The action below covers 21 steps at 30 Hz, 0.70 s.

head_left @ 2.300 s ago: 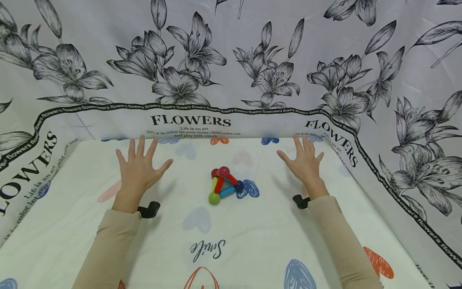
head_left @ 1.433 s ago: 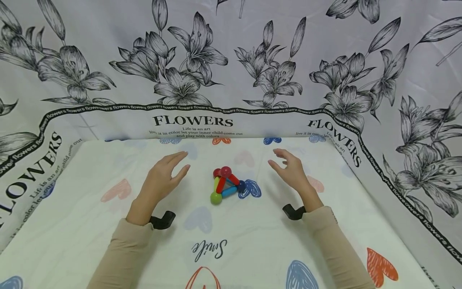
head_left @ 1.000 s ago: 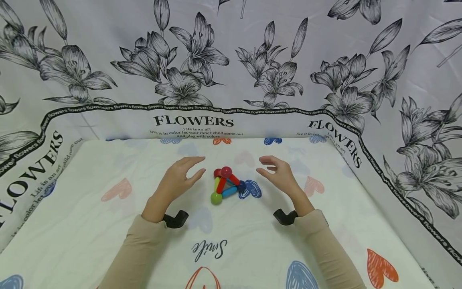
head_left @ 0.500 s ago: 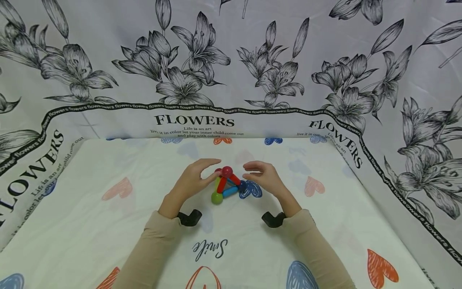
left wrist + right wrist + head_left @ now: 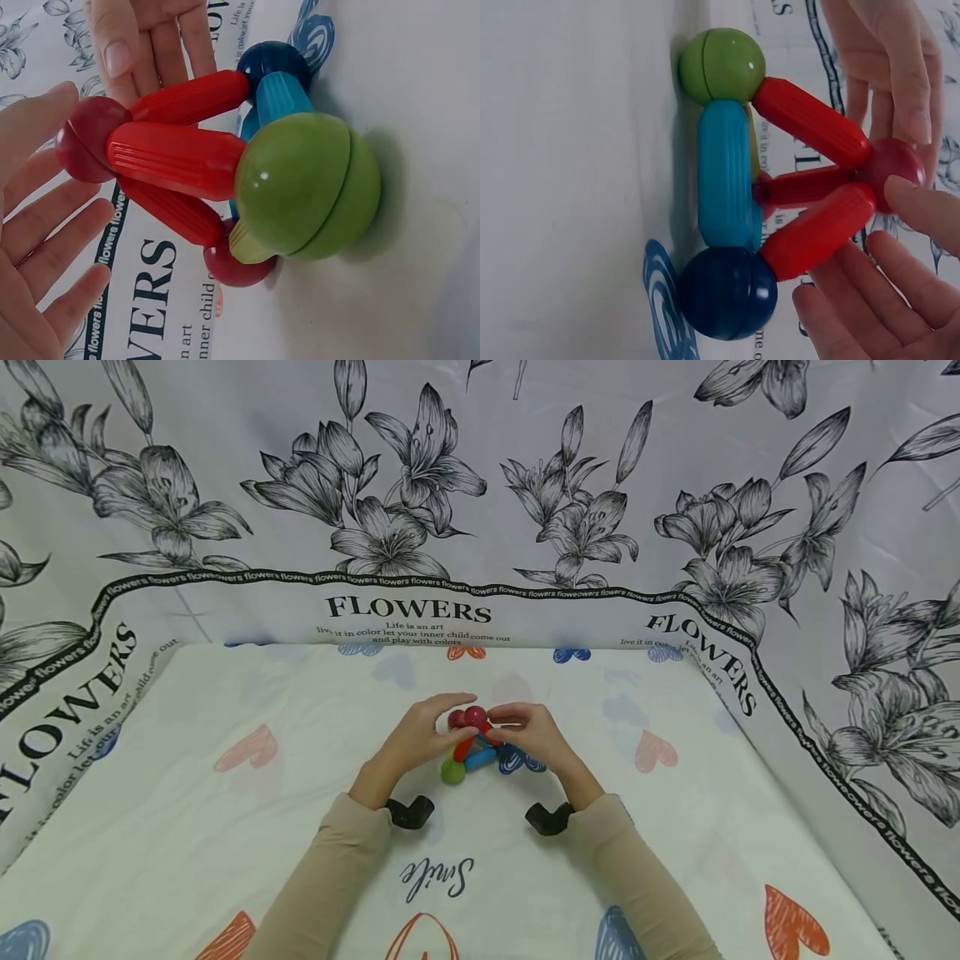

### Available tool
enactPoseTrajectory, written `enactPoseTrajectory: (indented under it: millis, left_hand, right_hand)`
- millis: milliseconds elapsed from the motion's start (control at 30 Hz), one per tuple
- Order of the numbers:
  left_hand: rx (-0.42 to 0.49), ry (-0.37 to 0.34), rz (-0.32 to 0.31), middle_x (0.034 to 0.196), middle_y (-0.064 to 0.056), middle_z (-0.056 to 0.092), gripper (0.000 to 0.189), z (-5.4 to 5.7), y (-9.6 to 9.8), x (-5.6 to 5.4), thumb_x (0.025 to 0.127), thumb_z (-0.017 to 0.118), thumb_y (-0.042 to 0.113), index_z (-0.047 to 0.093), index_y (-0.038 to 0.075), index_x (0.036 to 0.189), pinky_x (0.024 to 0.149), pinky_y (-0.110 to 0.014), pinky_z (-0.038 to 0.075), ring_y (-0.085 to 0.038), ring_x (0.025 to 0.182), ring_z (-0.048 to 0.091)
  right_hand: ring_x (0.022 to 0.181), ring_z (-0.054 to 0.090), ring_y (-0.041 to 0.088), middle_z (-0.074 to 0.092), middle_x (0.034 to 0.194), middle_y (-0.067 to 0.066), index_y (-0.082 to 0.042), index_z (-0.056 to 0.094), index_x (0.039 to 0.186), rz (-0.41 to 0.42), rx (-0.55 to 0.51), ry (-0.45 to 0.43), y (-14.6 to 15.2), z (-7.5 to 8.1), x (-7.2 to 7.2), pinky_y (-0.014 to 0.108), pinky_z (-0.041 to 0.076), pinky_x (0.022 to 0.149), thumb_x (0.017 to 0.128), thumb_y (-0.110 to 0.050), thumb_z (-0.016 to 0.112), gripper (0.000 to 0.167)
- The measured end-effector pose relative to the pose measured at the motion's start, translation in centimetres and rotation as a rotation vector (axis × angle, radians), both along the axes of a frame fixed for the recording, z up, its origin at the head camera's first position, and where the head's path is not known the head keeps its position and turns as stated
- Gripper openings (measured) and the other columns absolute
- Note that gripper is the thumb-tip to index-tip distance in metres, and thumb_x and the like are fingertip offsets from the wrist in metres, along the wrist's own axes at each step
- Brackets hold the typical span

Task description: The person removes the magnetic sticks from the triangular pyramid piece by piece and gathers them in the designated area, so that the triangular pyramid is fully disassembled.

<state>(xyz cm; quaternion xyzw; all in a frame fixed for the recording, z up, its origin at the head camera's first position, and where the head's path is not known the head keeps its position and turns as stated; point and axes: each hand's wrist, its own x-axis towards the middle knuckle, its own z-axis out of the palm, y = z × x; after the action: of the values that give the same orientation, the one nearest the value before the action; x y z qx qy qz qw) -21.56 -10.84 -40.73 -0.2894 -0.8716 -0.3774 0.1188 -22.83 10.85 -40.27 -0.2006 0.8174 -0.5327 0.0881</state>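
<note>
A pyramid of magnetic sticks and balls (image 5: 480, 759) stands on the cloth, with red sticks rising to a red top ball (image 5: 94, 139). Its base shows a green ball (image 5: 307, 187), a navy ball (image 5: 727, 292), a second red ball (image 5: 238, 262) and blue sticks. My left hand (image 5: 420, 735) is at the pyramid's left, thumb by the top ball, fingers apart. From the right, my right hand (image 5: 538, 737) reaches in, its thumb overlapping the top ball in the right wrist view; contact is hard to tell. Neither hand is curled round the toy.
A white cloth (image 5: 187, 810) printed with hearts and the word "Smile" covers the table. Behind it hangs a flower-printed curtain (image 5: 292, 552). Black wrist-camera mounts (image 5: 411, 812) sit at both wrists.
Both hands, first spread wide and far apart, have come inward to either side of the pyramid's top with fingers bent a little. The pyramid stays in place.
</note>
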Motion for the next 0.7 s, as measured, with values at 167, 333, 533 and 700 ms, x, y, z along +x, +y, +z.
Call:
enactPoseTrajectory:
  millis: [167,333,533,700]
  left_hand:
    - [0.021,-0.059,-0.019,0.129,-0.013,0.065,0.049,-0.3,0.4,-0.2,0.084,0.074,0.022,0.061,0.005,0.128,0.104,-0.044,0.049,-0.030,0.124,0.060]
    - [0.031,-0.091,-0.015,0.129,-0.014,0.065,0.047,-0.6,0.5,-0.2,0.085,0.073,0.020,0.060,0.005,0.128,0.102,-0.044,0.051,-0.030,0.122,0.061]
    - [0.045,-0.072,-0.025,0.126,-0.016,0.066,0.045,-0.6,0.6,-0.2,0.086,0.072,0.017,0.061,0.003,0.126,0.099,-0.045,0.053,-0.032,0.117,0.064]
    - [0.034,-0.062,-0.029,0.124,-0.017,0.067,0.043,-0.5,0.7,-0.3,0.086,0.072,0.016,0.061,0.000,0.124,0.098,-0.046,0.053,-0.031,0.115,0.065]
  right_hand:
    - [0.115,0.063,0.038,0.064,0.125,0.025,0.007,0.061,0.122,0.004,0.029,0.005,-0.6,-0.4,-0.2,0.040,0.055,0.096,0.088,-0.005,0.067,0.037]
    - [0.113,0.065,0.035,0.065,0.124,0.023,0.006,0.062,0.122,-0.019,0.063,-0.023,-1.1,-0.8,-0.2,0.037,0.056,0.095,0.088,-0.006,0.067,0.036]
    - [0.109,0.067,0.033,0.068,0.120,0.022,0.005,0.064,0.120,-0.049,0.074,-0.031,-1.3,-0.9,-0.2,0.036,0.057,0.094,0.089,-0.007,0.066,0.033]
    - [0.109,0.068,0.033,0.069,0.119,0.021,0.004,0.066,0.118,-0.079,0.078,-0.047,-1.4,-0.9,-0.1,0.036,0.056,0.094,0.090,-0.007,0.065,0.030]
